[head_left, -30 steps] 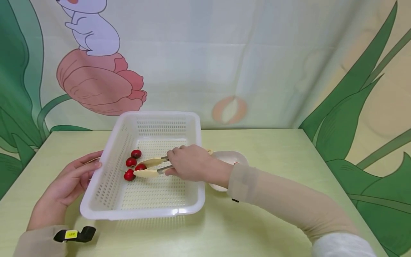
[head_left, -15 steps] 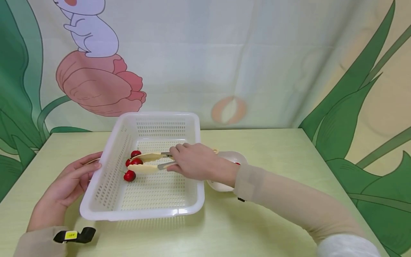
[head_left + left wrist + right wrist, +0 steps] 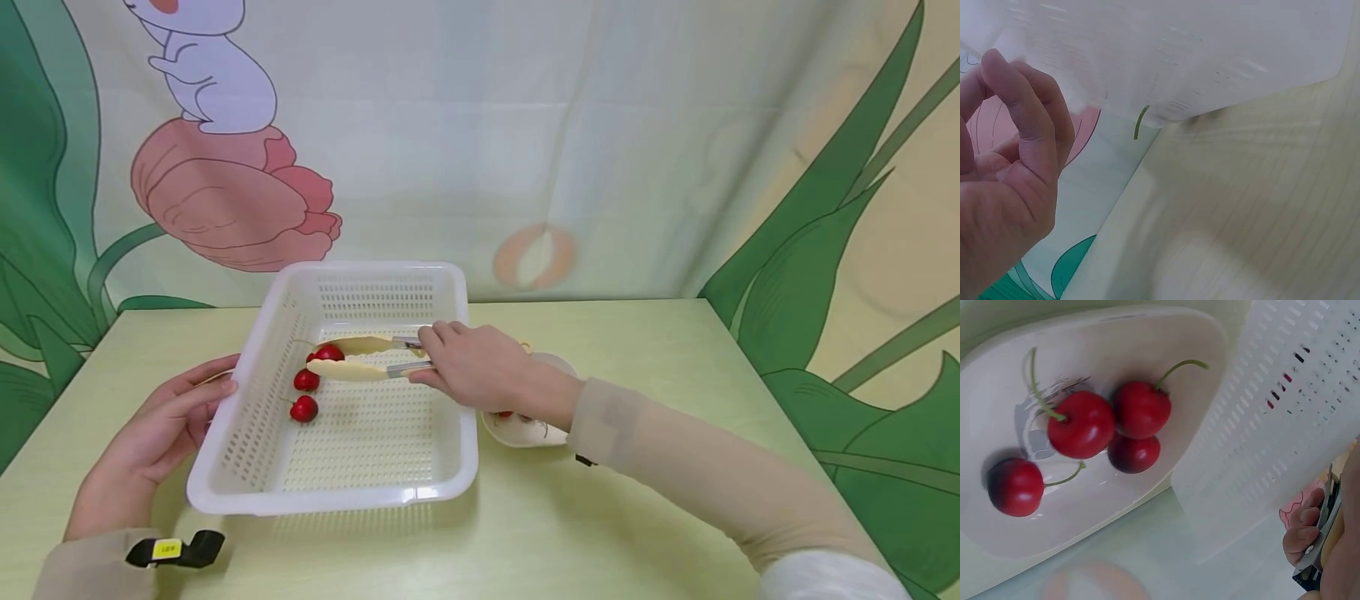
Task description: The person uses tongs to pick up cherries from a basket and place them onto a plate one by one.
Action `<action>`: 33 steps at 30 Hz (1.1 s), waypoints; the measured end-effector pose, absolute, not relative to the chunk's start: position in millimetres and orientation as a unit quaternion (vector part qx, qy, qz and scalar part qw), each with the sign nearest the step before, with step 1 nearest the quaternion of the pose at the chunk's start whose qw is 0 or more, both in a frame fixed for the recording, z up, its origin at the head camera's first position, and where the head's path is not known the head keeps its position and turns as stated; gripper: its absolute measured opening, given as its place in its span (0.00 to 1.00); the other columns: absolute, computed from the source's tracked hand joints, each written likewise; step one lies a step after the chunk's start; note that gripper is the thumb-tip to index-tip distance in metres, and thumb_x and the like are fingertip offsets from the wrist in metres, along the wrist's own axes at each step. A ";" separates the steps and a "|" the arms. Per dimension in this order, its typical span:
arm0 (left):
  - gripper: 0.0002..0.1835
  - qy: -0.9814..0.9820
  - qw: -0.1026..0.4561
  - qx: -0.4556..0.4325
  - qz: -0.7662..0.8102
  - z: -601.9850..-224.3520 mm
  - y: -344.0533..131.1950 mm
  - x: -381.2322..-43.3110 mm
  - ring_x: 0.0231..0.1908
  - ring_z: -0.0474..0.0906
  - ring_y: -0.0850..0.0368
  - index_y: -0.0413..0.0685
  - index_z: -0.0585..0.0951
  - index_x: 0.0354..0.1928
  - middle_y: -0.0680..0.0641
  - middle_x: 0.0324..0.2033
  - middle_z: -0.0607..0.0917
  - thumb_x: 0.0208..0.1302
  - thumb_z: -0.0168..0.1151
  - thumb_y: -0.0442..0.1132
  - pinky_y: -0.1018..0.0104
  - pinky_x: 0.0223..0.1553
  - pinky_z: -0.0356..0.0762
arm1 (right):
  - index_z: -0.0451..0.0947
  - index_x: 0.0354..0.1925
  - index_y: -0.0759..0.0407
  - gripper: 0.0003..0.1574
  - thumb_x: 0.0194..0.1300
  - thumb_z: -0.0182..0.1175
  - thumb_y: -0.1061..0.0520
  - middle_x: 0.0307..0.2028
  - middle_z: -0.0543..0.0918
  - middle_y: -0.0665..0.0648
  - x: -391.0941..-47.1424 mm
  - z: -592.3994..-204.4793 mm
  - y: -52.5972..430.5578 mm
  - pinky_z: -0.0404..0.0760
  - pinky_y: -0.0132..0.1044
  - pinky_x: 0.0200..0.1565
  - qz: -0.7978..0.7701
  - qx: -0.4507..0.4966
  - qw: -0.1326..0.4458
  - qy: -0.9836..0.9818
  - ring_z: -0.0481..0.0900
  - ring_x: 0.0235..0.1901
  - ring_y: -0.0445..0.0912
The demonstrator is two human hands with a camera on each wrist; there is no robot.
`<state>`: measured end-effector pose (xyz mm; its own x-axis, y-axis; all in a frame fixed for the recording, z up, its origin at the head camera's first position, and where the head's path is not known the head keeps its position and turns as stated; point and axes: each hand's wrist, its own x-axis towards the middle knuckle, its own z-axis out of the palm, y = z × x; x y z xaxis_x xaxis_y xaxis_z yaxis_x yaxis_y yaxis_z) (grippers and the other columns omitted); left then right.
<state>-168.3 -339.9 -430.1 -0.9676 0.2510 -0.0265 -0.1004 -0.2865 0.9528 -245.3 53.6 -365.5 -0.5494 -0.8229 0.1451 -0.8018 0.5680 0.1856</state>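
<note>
My right hand grips a pair of tongs with metal arms and cream scalloped tips, reaching into a white perforated basket. A red cherry lies between the tong tips, with more red showing just behind it. Two other cherries, the middle one and the nearer one, rest on the basket floor. At the basket's left rim, my left hand holds on, thumb on the edge and fingers curled against the outer wall. In the left wrist view those bent fingers meet the rim.
A small white dish stands against the basket's right side, partly covered by my right forearm in the head view. Several stemmed cherries lie in it. The pale table ends at a printed curtain behind.
The tongs have moved to the far side and slightly right, carrying a cherry away from the middle of the group. The left hand and basket have stayed put.
</note>
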 end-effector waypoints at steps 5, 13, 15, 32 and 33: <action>0.19 0.590 0.110 0.064 0.798 -429.4 -339.6 -168.1 0.45 0.88 0.51 0.57 0.80 0.62 0.51 0.52 0.87 0.80 0.47 0.31 0.56 0.45 0.86 | 0.67 0.46 0.59 0.29 0.81 0.44 0.35 0.33 0.69 0.51 -249.9 -366.0 66.6 0.68 0.33 0.19 -0.041 0.452 0.112 -0.884 0.69 0.29 0.44; 0.19 0.591 0.110 0.061 0.797 -429.7 -340.7 -168.5 0.46 0.88 0.51 0.57 0.79 0.62 0.51 0.52 0.87 0.80 0.48 0.31 0.56 0.45 0.86 | 0.67 0.51 0.62 0.30 0.81 0.46 0.36 0.32 0.69 0.51 -255.9 -370.5 89.1 0.68 0.34 0.21 -0.013 0.444 0.103 -0.890 0.69 0.29 0.44; 0.19 0.590 0.111 0.063 0.797 -429.8 -340.9 -168.6 0.46 0.88 0.51 0.57 0.79 0.62 0.51 0.52 0.87 0.80 0.47 0.31 0.56 0.45 0.86 | 0.67 0.51 0.62 0.29 0.81 0.46 0.36 0.31 0.69 0.51 -256.3 -371.4 93.1 0.68 0.34 0.21 -0.007 0.443 0.105 -0.890 0.69 0.29 0.44; 0.19 0.592 0.112 0.062 0.796 -430.5 -340.7 -168.6 0.46 0.88 0.51 0.57 0.79 0.63 0.51 0.53 0.87 0.80 0.47 0.31 0.55 0.45 0.86 | 0.67 0.49 0.61 0.28 0.80 0.48 0.37 0.29 0.70 0.52 -254.0 -364.4 123.9 0.70 0.37 0.22 0.051 0.393 0.103 -0.912 0.70 0.28 0.46; 0.19 0.592 0.111 0.061 0.796 -430.5 -340.6 -168.6 0.46 0.88 0.51 0.57 0.79 0.63 0.51 0.53 0.87 0.80 0.47 0.31 0.55 0.45 0.86 | 0.67 0.50 0.62 0.28 0.80 0.49 0.37 0.30 0.70 0.52 -253.9 -364.2 126.3 0.71 0.37 0.22 0.054 0.390 0.105 -0.913 0.70 0.28 0.46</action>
